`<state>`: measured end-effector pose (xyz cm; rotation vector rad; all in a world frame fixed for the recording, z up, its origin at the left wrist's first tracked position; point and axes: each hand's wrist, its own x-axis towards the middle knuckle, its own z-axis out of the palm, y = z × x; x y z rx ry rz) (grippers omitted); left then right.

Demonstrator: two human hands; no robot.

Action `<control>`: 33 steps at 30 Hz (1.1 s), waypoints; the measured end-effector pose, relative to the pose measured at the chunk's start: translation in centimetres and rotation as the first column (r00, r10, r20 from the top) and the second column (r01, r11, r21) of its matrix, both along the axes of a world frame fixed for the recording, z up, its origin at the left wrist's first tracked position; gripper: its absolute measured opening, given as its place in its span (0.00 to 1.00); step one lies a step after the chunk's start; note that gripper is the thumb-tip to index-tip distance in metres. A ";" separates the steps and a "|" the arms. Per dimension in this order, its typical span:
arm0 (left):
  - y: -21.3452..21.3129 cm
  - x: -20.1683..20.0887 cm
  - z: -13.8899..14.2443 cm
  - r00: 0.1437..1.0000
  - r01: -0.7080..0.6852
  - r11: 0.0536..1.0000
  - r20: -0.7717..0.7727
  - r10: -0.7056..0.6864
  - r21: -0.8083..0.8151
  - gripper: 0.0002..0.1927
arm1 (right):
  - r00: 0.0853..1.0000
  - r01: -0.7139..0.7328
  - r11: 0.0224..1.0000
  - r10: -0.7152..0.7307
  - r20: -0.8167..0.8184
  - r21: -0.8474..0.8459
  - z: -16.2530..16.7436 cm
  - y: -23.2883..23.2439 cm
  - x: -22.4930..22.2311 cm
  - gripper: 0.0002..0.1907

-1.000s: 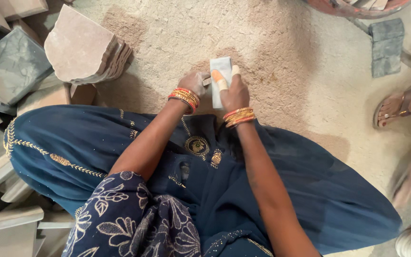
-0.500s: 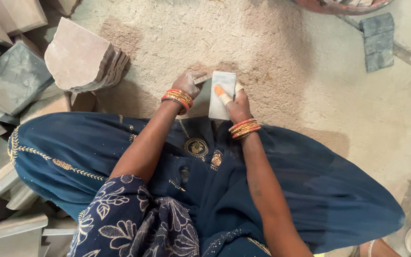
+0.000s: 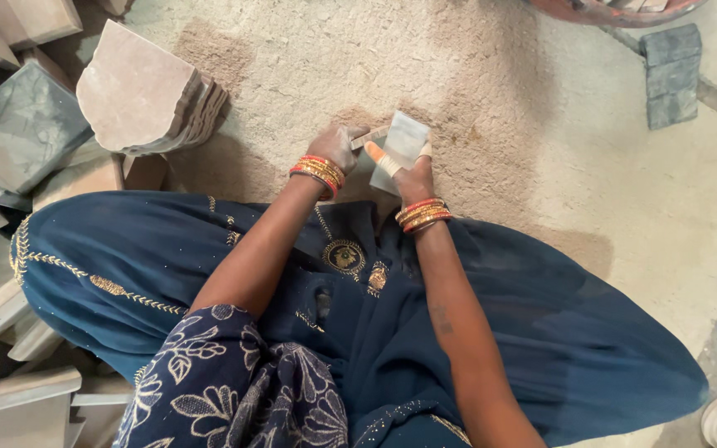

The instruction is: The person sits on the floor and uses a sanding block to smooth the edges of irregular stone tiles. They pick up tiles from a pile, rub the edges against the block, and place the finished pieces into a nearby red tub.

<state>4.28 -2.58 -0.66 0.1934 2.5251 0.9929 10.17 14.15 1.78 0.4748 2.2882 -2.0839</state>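
The small stone tile (image 3: 404,149) is a pale grey, flat rectangular slab with a smooth, slightly glossy face, held upright and tilted a little, its lower end toward the sandy floor (image 3: 309,58) just in front of the person's knees. The right hand (image 3: 404,170) has its grip closed around the tile from below and behind, thumb across the near face, with pale tape wrapped on the thumb and a finger. The left hand (image 3: 338,145), dusty and grey, has its grip shut on a short flat tool (image 3: 369,137) whose tip touches the tile's left edge. Both wrists carry orange and gold bangles. At the top edge, the rim of a reddish basin (image 3: 599,10) shows, with a few stone pieces lying in it. To the left lies a heap of larger stone slabs (image 3: 139,91), and two dark grey blocks (image 3: 671,75) lie at upper right. Compared with half a second earlier, the tile is tilted further to the right and the tool has come against its edge, while both hands sit in about the same spot over the sand.
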 end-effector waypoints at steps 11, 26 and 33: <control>0.0 0.1 0.2 1.000 0.028 0.999 -0.011 -0.029 -0.041 0.25 | 0.942 0.017 0.519 0.278 0.187 -0.855 3.7 3.7 0.4 0.35; 0.1 0.1 0.0 0.997 0.032 0.999 -0.077 -0.031 0.007 0.25 | 0.952 -0.005 0.967 0.082 0.294 -0.254 1.4 0.7 0.4 0.22; 0.0 0.2 0.5 0.997 0.028 1.000 -0.072 -0.029 -0.005 0.23 | 0.997 -0.009 0.988 0.021 0.078 -0.152 2.4 -0.3 0.6 0.16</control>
